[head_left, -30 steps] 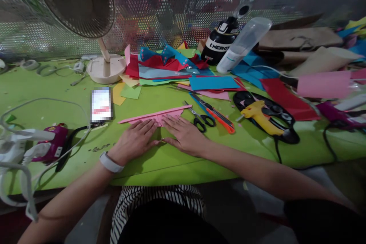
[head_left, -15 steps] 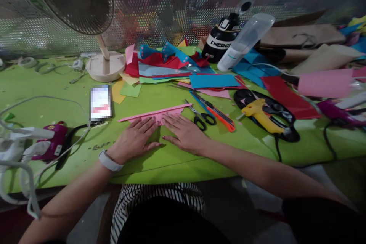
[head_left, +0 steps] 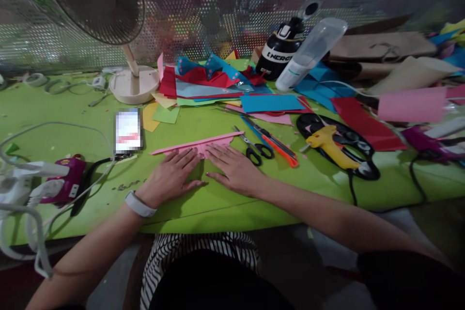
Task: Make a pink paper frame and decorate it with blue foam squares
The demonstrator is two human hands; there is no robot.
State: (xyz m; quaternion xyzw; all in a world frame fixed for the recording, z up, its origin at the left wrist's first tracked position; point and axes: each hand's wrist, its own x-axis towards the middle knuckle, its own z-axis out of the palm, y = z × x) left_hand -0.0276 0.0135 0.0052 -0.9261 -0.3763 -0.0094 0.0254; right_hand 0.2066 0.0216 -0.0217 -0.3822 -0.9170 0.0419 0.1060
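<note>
A pink sheet of paper [head_left: 198, 142] with a long folded strip along its far edge lies on the green table [head_left: 203, 208]. My left hand [head_left: 172, 177] rests flat on its near left part, fingers stretched out. Beside it, my right hand [head_left: 232, 169] lies flat on the right part of the sheet, thumb pointing left. Both palms hide much of the near side of the paper. Black-handled scissors [head_left: 254, 147] lie just right of the paper, their tips near its right end. An orange cutter [head_left: 279, 147] is next to the scissors.
A yellow glue gun [head_left: 332, 147] sits on a black holder at the right. Behind are coloured papers [head_left: 272, 102], a black bottle [head_left: 278, 51] and a clear bottle [head_left: 312, 53]. A fan [head_left: 134, 85], a phone [head_left: 128, 131] and a purple power strip [head_left: 67, 181] with cables stand left.
</note>
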